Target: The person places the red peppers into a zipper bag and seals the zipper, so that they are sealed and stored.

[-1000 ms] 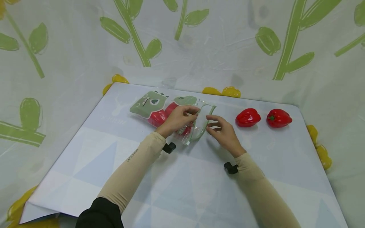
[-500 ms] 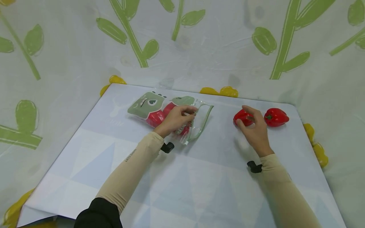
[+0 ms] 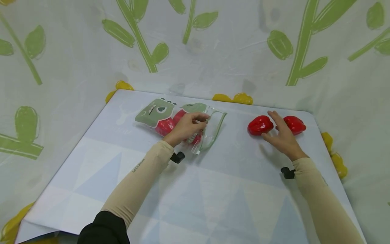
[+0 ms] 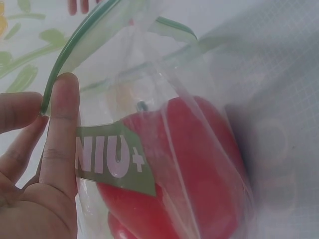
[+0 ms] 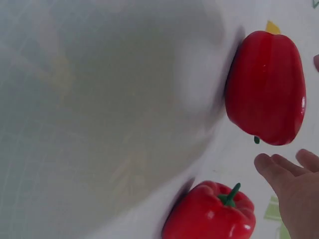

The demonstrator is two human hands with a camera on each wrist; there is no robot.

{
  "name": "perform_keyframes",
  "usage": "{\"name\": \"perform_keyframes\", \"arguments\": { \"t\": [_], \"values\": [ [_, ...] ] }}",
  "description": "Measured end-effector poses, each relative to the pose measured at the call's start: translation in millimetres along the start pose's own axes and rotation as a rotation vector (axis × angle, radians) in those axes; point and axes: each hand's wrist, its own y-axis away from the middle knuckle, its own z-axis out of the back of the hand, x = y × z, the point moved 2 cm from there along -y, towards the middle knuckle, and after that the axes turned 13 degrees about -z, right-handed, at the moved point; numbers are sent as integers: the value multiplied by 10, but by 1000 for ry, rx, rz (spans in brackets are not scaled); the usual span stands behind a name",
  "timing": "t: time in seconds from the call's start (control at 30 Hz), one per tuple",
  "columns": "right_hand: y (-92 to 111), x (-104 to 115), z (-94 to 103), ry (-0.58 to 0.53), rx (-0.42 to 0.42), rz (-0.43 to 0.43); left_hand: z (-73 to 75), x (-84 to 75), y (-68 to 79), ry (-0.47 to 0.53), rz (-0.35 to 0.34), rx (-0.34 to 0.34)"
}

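A clear zip bag (image 3: pixel 210 135) with green cartoon print and a green zip edge (image 4: pixel 54 79) lies on the table; red bell peppers (image 4: pixel 184 164) show through its plastic. My left hand (image 3: pixel 186 128) pinches the bag by its mouth edge between thumb and fingers, and the mouth gapes apart in the left wrist view. Two more red bell peppers lie loose to the right: the left one (image 3: pixel 260 125) and the right one (image 3: pixel 295 125), partly behind my hand. Over the space between them hovers my right hand (image 3: pixel 283 137), fingers spread, holding nothing.
The pale table (image 3: pixel 182 196) has a blue triangle pattern, with its back edge close to a white curtain (image 3: pixel 228 51) printed with green plants. Yellow flower shapes (image 3: pixel 233 98) show past the table's edges.
My right hand has left the bag's mouth and moved right, past the left bell pepper, to the gap between the two loose peppers. The left hand keeps its grip on the bag.
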Motion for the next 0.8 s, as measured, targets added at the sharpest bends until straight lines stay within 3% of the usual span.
{"name": "perform_keyframes", "arguments": {
  "t": [0.37, 0.8],
  "values": [
    [-78, 6, -42, 29, 88, -27, 17, -17, -3, 2, 8, 0],
    [-57, -66, -28, 85, 8, -70, 10, -23, 16, -1, 15, -4]
  ]
}}
